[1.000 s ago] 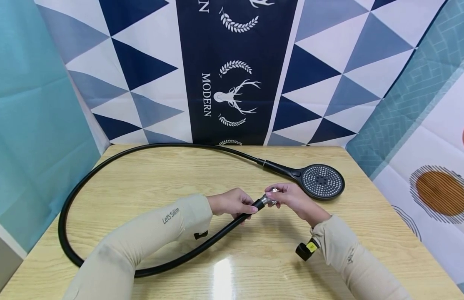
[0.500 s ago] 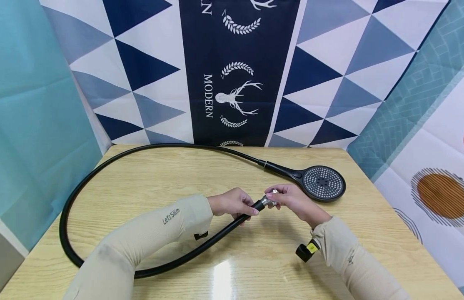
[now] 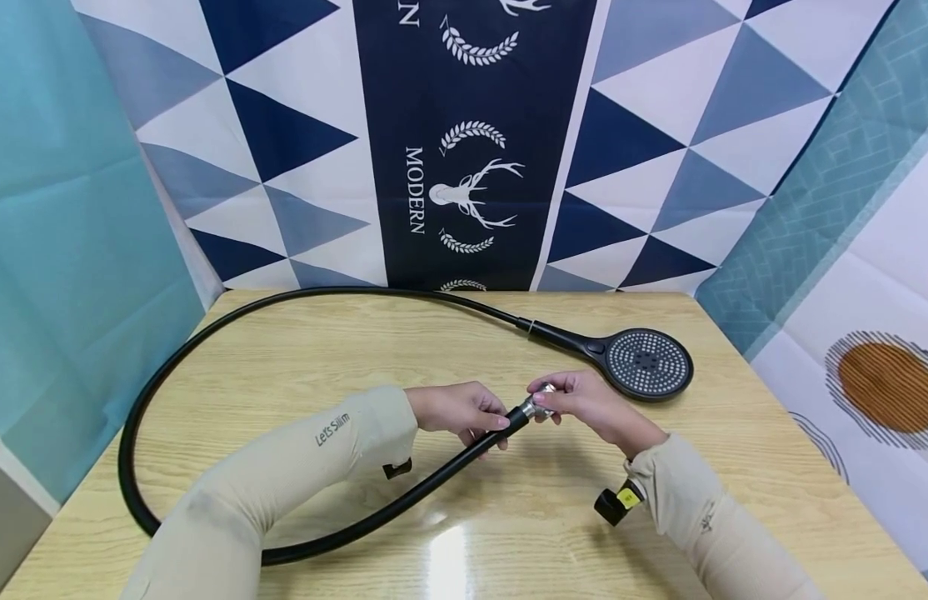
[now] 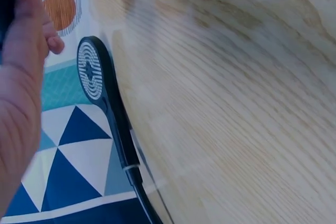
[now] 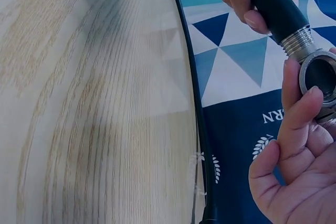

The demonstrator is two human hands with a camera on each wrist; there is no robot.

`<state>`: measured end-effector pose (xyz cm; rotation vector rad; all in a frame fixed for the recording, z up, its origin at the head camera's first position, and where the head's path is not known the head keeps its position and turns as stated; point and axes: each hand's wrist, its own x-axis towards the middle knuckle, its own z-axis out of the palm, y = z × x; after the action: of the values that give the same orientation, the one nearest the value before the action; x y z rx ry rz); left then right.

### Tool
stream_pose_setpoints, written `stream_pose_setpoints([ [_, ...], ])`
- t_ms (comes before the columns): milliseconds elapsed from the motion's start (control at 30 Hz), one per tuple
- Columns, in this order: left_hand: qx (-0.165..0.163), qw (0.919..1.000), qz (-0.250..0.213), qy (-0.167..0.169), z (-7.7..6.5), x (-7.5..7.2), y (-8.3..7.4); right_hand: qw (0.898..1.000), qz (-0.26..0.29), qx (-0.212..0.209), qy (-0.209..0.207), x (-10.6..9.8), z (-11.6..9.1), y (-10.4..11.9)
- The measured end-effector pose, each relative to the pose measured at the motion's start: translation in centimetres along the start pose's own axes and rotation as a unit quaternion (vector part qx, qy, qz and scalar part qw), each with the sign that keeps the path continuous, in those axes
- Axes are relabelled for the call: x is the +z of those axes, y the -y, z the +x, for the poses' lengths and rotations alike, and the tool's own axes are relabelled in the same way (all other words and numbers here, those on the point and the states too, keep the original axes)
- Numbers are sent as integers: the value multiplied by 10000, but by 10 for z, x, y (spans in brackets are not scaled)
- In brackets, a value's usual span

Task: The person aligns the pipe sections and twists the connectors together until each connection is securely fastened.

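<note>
In the head view, my left hand [image 3: 467, 410] grips the black shower hose [image 3: 404, 502] close to its end, thumb on top. My right hand [image 3: 593, 404] pinches a silver metal fitting [image 3: 540, 403] at that hose end. From the right wrist view, the fitting shows a ring-shaped opening [image 5: 319, 77] facing the camera, and threads [image 5: 298, 43] are visible between it and the black hose end [image 5: 277, 6]. Beyond the hands, a black shower head [image 3: 647, 364] lies on the table, joined to the hose's other end.
The hose loops wide over the left side of the wooden table [image 3: 344, 350] and along its back edge. Patterned cloth [image 3: 464, 150] hangs behind, with a teal cloth [image 3: 82, 208] at the left. Black wrist cameras [image 3: 612, 505] sit under the sleeves.
My left hand has shifted slightly left along the hose, showing more black hose before the fitting. The held hose end has dipped a little. The shower head stays in place.
</note>
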<state>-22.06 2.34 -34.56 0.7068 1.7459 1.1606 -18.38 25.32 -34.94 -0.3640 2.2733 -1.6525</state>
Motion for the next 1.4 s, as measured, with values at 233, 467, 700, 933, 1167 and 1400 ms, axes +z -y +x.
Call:
stream_pose_setpoints([
  [233, -63, 9991, -101, -407, 0, 3, -3, 9999, 117, -55, 82, -3, 1, -2],
  [467, 27, 9978, -329, -576, 1, 3, -1, 9999, 87, -73, 89, -5, 0, -1],
  [700, 198, 9961, -329, -797, 4, 6, 2, 10000, 47, -29, 41, -6, 0, 1],
  [933, 171, 9952, -296, -921, 4, 7, -1, 10000, 12, 34, -48, -6, 0, 2],
  [1167, 56, 9965, -194, -805, 2, 7, -3, 10000, 28, 15, -61, -3, 1, 2],
  [1400, -1, 9973, 161, -710, 4, 7, -5, 9999, -24, 6, -110, -2, 2, 1],
])
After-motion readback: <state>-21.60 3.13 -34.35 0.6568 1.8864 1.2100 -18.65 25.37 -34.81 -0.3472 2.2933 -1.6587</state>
